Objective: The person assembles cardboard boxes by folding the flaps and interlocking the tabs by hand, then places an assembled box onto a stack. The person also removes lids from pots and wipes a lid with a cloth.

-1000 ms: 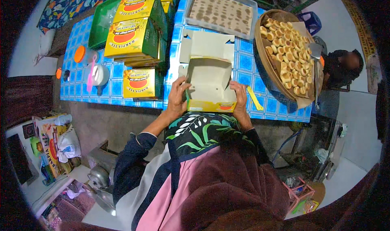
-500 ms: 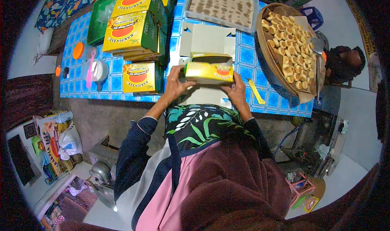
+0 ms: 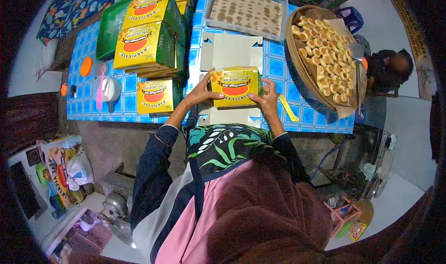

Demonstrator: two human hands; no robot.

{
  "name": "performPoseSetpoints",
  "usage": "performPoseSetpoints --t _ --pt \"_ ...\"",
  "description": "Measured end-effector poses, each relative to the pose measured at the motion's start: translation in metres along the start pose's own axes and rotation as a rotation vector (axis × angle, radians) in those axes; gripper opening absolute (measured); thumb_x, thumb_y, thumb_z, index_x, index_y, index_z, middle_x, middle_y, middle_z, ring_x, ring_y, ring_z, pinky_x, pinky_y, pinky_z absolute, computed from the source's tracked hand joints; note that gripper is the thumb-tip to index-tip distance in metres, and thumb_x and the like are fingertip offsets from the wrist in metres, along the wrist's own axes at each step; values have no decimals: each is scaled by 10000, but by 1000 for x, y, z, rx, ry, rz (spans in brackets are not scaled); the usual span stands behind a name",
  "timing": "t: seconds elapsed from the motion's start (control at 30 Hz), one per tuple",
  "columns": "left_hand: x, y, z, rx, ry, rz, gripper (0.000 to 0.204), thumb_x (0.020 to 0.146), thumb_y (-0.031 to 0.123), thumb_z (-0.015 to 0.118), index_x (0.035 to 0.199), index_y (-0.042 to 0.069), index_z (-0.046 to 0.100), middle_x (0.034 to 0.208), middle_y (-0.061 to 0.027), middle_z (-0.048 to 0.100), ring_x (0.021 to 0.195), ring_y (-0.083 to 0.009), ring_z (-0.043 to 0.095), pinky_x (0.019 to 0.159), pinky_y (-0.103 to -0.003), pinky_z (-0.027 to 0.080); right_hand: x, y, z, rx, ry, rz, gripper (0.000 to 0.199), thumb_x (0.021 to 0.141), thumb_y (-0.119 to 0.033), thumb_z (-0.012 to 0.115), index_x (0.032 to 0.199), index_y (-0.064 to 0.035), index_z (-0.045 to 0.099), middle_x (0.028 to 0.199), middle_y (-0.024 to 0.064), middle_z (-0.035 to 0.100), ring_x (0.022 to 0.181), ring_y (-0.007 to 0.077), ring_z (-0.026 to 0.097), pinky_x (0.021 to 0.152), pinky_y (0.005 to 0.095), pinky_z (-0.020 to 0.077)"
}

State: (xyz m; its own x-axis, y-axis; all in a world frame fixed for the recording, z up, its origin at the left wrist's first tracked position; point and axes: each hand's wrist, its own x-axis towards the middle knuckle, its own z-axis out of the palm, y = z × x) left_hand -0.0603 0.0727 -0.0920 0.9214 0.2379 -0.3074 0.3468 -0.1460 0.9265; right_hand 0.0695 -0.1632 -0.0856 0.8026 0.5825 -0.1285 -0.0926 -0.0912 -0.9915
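A yellow-and-green printed cardboard box point(image 3: 235, 85) is held between my two hands above the table's near edge, its large yellow face turned up. My left hand point(image 3: 203, 91) grips its left end, thumb across the printed face. At the right end, my right hand point(image 3: 268, 97) holds it with the thumb on the lower right corner. Under the box lies an unfolded carton point(image 3: 233, 50), pale inside up, with flaps showing beyond and below the held box. Just right of my right hand, a thin yellow strip point(image 3: 288, 108) rests on the tablecloth.
Stacked yellow-and-green boxes point(image 3: 139, 43) stand at left, beside a green tray point(image 3: 106, 34). A white tub point(image 3: 109, 88) with a pink utensil point(image 3: 99, 91) and an orange-lidded jar point(image 3: 87, 67) sit further left. Right: a round woven tray point(image 3: 293, 62) of small pastries; behind, a plastic tray point(image 3: 246, 8). One person point(image 3: 392, 71) is at far right.
The box has tipped so its large printed face shows upward. My right hand has shifted its grip, with the thumb now on that face. The whole view has moved slightly.
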Motion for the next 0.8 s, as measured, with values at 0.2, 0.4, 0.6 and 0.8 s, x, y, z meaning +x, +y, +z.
performPoseSetpoints --t 0.2,0.4,0.6,0.8 --pt "1 -23 -1 -168 47 -136 1100 595 374 868 1415 -43 266 1232 -198 532 1052 -238 562 894 -317 468 4 2 -3 112 -234 204 642 769 -123 733 1310 24 420 1017 107 639 880 147 625 766 260 507" --pt "11 -30 17 -215 184 -149 949 619 344 860 1328 -86 397 1098 -170 603 938 -221 611 823 -300 498 16 8 4 24 -88 341 546 803 -175 711 1253 42 491 1030 102 644 874 121 612 743 263 496" --pt "0 13 25 -619 132 -256 808 686 164 817 1350 -32 402 1136 -178 577 1008 -258 584 893 -331 471 9 1 -12 -39 -154 354 502 825 -192 686 1241 15 498 1067 105 629 943 143 593 815 289 480" --pt "-35 34 34 -732 210 -127 697 730 146 770 1341 88 438 1141 -162 545 1020 -233 559 879 -326 475 -9 -12 5 431 35 241 463 852 -116 632 1267 -15 452 1087 111 595 959 177 576 831 299 473"
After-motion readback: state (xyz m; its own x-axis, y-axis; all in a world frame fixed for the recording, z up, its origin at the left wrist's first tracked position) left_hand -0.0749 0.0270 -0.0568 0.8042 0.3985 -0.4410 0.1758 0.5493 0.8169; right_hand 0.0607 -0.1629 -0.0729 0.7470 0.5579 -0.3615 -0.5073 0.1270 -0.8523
